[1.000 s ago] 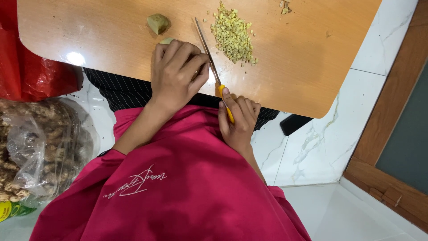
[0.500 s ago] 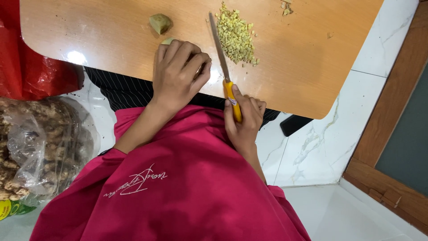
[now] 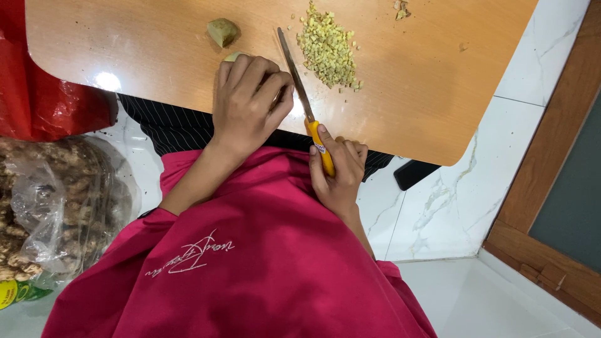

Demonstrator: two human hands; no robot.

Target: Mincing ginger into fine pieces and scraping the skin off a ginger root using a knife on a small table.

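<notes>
My right hand (image 3: 338, 172) grips the yellow handle of a knife (image 3: 303, 103) whose blade lies across the wooden board (image 3: 407, 94). My left hand (image 3: 250, 103) rests curled on the board just left of the blade, covering a pale piece of ginger (image 3: 233, 57) that peeks out above the fingers. A pile of finely chopped ginger (image 3: 327, 47) lies right of the blade. Another peeled ginger chunk (image 3: 223, 31) sits above my left hand.
A clear plastic bag of raw ginger roots (image 3: 50, 200) stands at the left, with a red bag (image 3: 44, 100) behind it. White marble floor (image 3: 438, 200) and a wooden door frame (image 3: 551, 188) are at the right. A few scraps (image 3: 400, 7) lie at the board's top.
The knife blade has shifted left, away from the chopped pile and closer to my left hand. My left hand stays on the ginger piece.
</notes>
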